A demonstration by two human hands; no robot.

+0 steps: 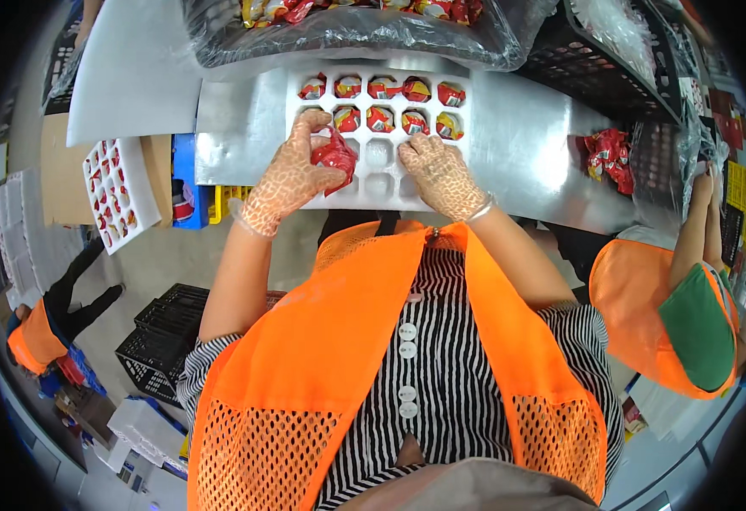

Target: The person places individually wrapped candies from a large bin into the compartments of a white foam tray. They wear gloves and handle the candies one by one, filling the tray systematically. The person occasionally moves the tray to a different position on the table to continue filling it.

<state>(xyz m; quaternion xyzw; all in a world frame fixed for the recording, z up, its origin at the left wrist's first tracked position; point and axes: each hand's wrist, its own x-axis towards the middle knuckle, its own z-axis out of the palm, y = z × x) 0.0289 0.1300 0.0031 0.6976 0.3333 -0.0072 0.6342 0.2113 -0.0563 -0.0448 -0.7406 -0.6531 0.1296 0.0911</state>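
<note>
A white foam tray [466,162] with cup-shaped cells lies in front of me on a metal worktop. Round packets [347,119] in red and yellow wrappers fill most of its two far rows. My left hand [292,175], in a thin see-through patterned glove, grips a red wrapped packet [335,160] over the tray's left side. My right hand [443,177], gloved alike, has its fingers curled down over cells at the tray's right, close to a packet [415,123] in the second row. Its fingertips partly hide what lies under them. Nearer cells [379,153] between my hands show white foam.
A plastic-lined bin [356,38] of wrapped packets stands beyond the tray. Red packets [609,157] lie to the right on the metal worktop [535,162], near a black crate [599,72]. Another filled tray [117,192] is at left. People in orange vests stand on both sides.
</note>
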